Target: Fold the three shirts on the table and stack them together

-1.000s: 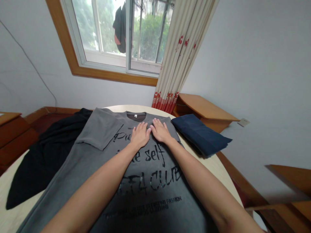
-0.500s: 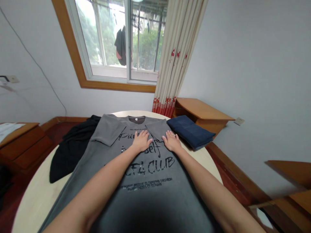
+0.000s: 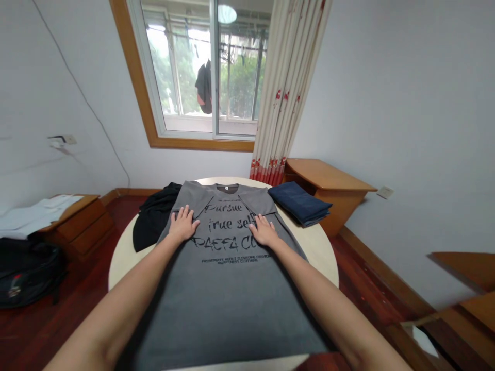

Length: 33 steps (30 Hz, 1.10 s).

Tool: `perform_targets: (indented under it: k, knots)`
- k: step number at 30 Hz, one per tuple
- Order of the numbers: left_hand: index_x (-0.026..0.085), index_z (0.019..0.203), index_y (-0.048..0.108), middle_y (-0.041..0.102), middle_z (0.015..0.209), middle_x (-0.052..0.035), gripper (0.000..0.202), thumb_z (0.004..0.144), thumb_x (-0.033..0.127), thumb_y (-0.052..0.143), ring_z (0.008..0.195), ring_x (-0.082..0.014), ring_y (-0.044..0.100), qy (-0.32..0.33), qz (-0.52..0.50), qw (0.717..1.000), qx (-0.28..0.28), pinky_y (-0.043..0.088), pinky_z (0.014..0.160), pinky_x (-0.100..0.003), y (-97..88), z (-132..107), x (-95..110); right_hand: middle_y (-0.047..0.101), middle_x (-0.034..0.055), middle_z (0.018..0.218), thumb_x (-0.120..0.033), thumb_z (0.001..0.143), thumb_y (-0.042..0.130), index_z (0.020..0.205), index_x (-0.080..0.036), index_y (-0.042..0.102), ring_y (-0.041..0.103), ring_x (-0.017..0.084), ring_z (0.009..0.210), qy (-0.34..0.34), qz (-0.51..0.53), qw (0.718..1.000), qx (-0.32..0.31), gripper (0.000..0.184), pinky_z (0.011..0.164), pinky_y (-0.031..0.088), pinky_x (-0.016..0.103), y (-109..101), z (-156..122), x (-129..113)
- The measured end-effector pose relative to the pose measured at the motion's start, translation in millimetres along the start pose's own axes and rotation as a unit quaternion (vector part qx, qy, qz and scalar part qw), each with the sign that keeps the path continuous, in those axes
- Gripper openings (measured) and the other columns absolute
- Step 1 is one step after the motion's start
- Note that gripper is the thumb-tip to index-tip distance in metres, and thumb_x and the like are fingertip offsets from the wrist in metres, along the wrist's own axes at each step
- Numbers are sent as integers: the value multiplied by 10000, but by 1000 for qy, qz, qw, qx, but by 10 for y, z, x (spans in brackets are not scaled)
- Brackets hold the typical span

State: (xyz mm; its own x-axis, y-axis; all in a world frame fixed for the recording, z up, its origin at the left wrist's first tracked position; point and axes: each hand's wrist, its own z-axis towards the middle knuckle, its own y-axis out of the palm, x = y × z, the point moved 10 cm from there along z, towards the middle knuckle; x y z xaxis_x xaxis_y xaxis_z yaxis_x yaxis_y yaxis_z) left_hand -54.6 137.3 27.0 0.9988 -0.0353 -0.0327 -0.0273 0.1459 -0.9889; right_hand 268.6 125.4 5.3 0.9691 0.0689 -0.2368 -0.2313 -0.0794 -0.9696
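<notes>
A grey T-shirt (image 3: 232, 299) with black lettering lies spread face up, its collar at the far side and its sleeves folded inward over the chest. My left hand (image 3: 183, 224) rests flat on the left sleeve, fingers spread. Near the right sleeve's end, my right hand (image 3: 265, 230) lies open on the shirt and covers part of the lettering. Neither hand grips the cloth. The shirt is on a round cream table (image 3: 124, 257) and its lower hem reaches the near edge.
Crumpled black clothing (image 3: 150, 221) lies left of the shirt. A folded navy garment (image 3: 299, 202) sits at the table's right. Beyond are a wooden desk (image 3: 328, 175), a curtain (image 3: 286, 98) and, at left, a wooden cabinet (image 3: 83, 221) with a black bag (image 3: 31, 273) before it.
My left hand has moved left from the lettering onto the left sleeve. My right hand has shifted slightly nearer. The view has moved back, showing more of the shirt's lower part.
</notes>
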Motion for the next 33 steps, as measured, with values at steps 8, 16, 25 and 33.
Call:
perform_targets:
  k: [8,16,25,33]
  knots:
    - [123,1499,374,327,1571,-221,684,912,456,486,1378,-396,401,-90,-29,996,10,418,1046,-512,-291,-751,-408,222,174,1627,-490,997,348,1549,-95,304,184,265,1516,-27,17,999,7,680,1208,147,456,119,-374,-316]
    - [103,1389,484,630,1302,-205,648,839,423,603,1186,-320,625,-182,-196,962,-53,502,953,-366,-57,-1324,-1014,372,139,1575,-415,989,407,1446,-115,490,292,264,1473,-54,48,994,82,553,1207,157,455,93,-509,-333]
    - [155,1041,701,766,986,-82,481,695,482,634,932,-294,721,-143,-354,922,-69,567,791,-323,-264,-1880,-918,382,149,1567,-422,973,460,1425,-133,516,312,271,1463,-84,64,991,83,539,1199,174,459,80,-514,-310]
    - [164,1193,671,687,1265,-90,454,791,304,513,1180,-287,621,27,-344,936,-66,447,1045,-341,-955,-1749,526,406,139,1555,-439,963,487,1407,-167,540,319,261,1462,-99,85,988,81,523,1198,183,461,117,-467,-255]
